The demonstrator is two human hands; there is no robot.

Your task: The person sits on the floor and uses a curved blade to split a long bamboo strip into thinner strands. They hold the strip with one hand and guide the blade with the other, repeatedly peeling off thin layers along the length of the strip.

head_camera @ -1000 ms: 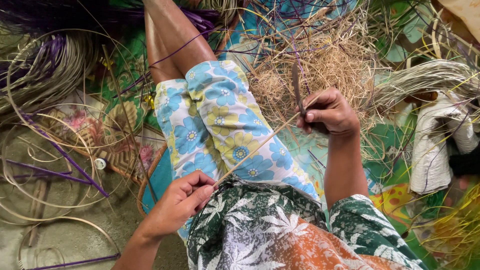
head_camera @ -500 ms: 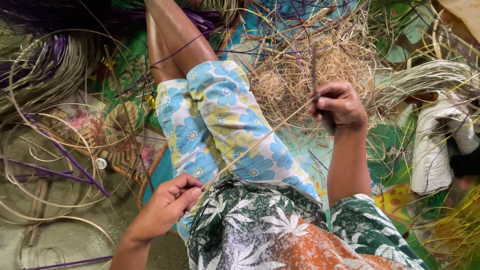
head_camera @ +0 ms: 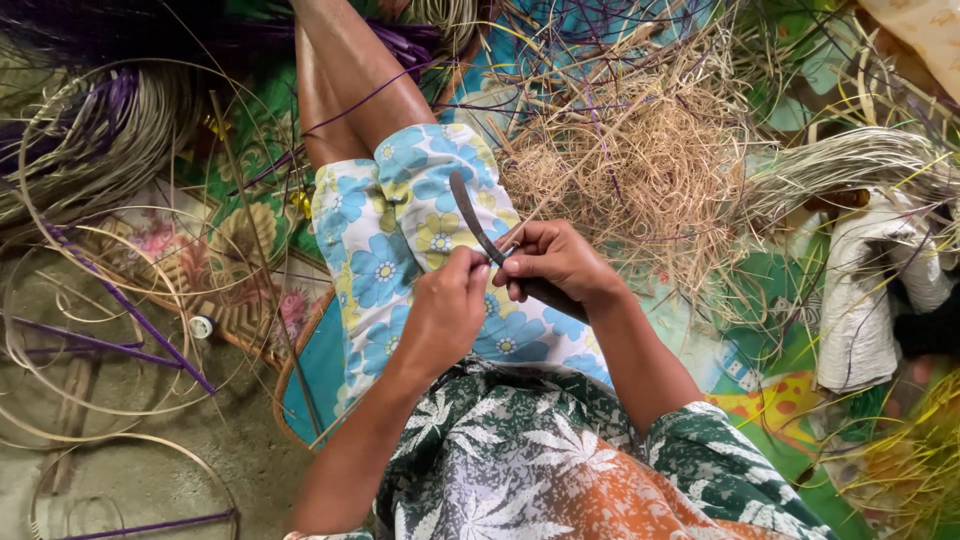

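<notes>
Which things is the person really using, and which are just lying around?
In use:
- curved dark knife, gripped in the right hand
- thin pale strip, pinched by the left hand against the blade

Lying about:
- heap of pale shavings
- purple strips
- coiled pale cane
- bundled white cloth

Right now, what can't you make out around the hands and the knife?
Head view only:
- Knife handle: hidden inside the right hand.
- Strip's held end: covered by left hand fingers.
- Blade's edge contact with the strip: too small.
- Lower leg: cut off by top edge.
</notes>
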